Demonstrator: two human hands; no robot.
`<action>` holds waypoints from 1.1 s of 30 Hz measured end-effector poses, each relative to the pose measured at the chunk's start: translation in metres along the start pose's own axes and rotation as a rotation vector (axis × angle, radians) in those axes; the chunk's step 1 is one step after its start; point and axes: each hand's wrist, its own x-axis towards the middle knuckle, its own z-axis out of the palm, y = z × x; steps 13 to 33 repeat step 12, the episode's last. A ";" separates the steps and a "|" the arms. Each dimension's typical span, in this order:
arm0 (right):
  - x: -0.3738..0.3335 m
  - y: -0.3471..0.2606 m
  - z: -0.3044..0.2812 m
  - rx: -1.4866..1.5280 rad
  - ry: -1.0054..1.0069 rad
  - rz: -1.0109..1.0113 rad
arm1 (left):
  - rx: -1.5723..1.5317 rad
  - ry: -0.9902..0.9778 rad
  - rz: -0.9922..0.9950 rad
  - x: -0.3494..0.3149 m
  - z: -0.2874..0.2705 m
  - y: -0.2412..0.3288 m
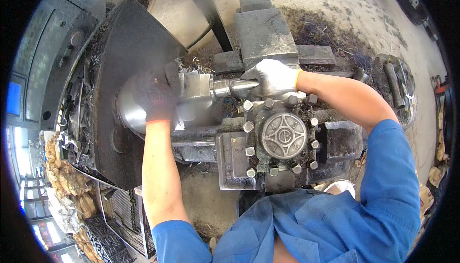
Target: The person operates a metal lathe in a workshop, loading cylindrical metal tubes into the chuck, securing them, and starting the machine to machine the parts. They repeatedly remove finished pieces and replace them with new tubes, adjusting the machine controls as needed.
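A stepped, shiny metal shaft (223, 88) lies level, its left end at the lathe chuck (128, 107). My right hand (278, 77), in a white glove, is closed round the shaft's tapered right end. My left hand (160, 93), in a dark glove with a red cuff, is over the chuck's front by the jaw; motion smears its fingers, so their grip cannot be made out. Nearer me, right of the chuck, sits a square tool post (285, 136) with a round embossed cap and several square-headed bolts around it.
A dark metal guard plate (132, 57) stands at the left around the chuck. Behind the shaft is a heavy block (266, 33) on the machine. Dark metal chips (321, 28) lie at the back right. Loose tools (72, 124) fill the ledge at the far left.
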 end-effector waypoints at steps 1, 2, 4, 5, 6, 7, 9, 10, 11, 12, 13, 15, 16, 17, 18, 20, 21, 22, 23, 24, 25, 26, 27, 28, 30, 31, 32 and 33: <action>0.002 -0.006 -0.005 0.006 -0.056 0.043 | 0.008 0.018 -0.028 -0.005 0.009 -0.005; 0.003 -0.007 -0.001 0.002 -0.051 0.038 | 0.016 0.036 -0.055 -0.011 0.014 -0.009; 0.002 -0.009 -0.002 -0.021 -0.017 0.046 | 0.015 0.080 -0.010 -0.009 0.018 -0.012; -0.001 -0.005 0.003 -0.035 0.066 0.001 | 0.014 0.102 0.012 -0.008 0.018 -0.012; -0.001 -0.002 0.004 -0.016 0.053 -0.004 | 0.020 0.086 0.020 -0.007 0.017 -0.011; -0.001 0.001 0.003 0.002 0.040 -0.008 | 0.025 0.069 0.029 -0.004 0.014 -0.009; 0.001 0.000 -0.001 0.014 -0.008 0.030 | 0.017 0.088 0.040 -0.005 0.013 -0.007; 0.002 -0.003 -0.003 -0.027 -0.024 0.056 | 0.004 0.124 0.042 -0.007 0.014 -0.007; 0.000 -0.006 0.000 -0.026 -0.010 0.066 | -0.009 0.160 0.045 -0.008 0.016 -0.007; -0.001 -0.008 0.001 -0.030 0.010 0.074 | -0.011 0.163 0.047 -0.007 0.015 -0.007; -0.001 -0.008 0.001 -0.030 0.010 0.074 | -0.011 0.163 0.047 -0.007 0.015 -0.007; -0.001 -0.008 0.001 -0.030 0.010 0.074 | -0.011 0.163 0.047 -0.007 0.015 -0.007; -0.001 -0.008 0.001 -0.030 0.010 0.074 | -0.011 0.163 0.047 -0.007 0.015 -0.007; -0.001 -0.008 0.001 -0.030 0.010 0.074 | -0.011 0.163 0.047 -0.007 0.015 -0.007; -0.001 -0.008 0.001 -0.030 0.010 0.074 | -0.011 0.163 0.047 -0.007 0.015 -0.007; -0.001 -0.008 0.001 -0.030 0.010 0.074 | -0.011 0.163 0.047 -0.007 0.015 -0.007; -0.001 -0.008 0.001 -0.030 0.010 0.074 | -0.011 0.163 0.047 -0.007 0.015 -0.007; -0.001 -0.008 0.001 -0.030 0.010 0.074 | -0.011 0.163 0.047 -0.007 0.015 -0.007; -0.001 -0.008 0.001 -0.030 0.010 0.074 | -0.011 0.163 0.047 -0.007 0.015 -0.007; -0.001 -0.008 0.001 -0.030 0.010 0.074 | -0.011 0.163 0.047 -0.007 0.015 -0.007; -0.001 -0.008 0.001 -0.030 0.010 0.074 | -0.011 0.163 0.047 -0.007 0.015 -0.007; -0.001 -0.008 0.001 -0.030 0.010 0.074 | -0.011 0.163 0.047 -0.007 0.015 -0.007; -0.001 -0.008 0.001 -0.030 0.010 0.074 | -0.011 0.163 0.047 -0.007 0.015 -0.007; -0.001 -0.008 0.001 -0.030 0.010 0.074 | -0.011 0.163 0.047 -0.007 0.015 -0.007; -0.001 -0.008 0.001 -0.030 0.010 0.074 | -0.011 0.163 0.047 -0.007 0.015 -0.007; -0.001 -0.008 0.001 -0.030 0.010 0.074 | -0.011 0.163 0.047 -0.007 0.015 -0.007; -0.001 -0.008 0.001 -0.030 0.010 0.074 | -0.011 0.163 0.047 -0.007 0.015 -0.007; -0.001 -0.008 0.001 -0.030 0.010 0.074 | -0.011 0.163 0.047 -0.007 0.015 -0.007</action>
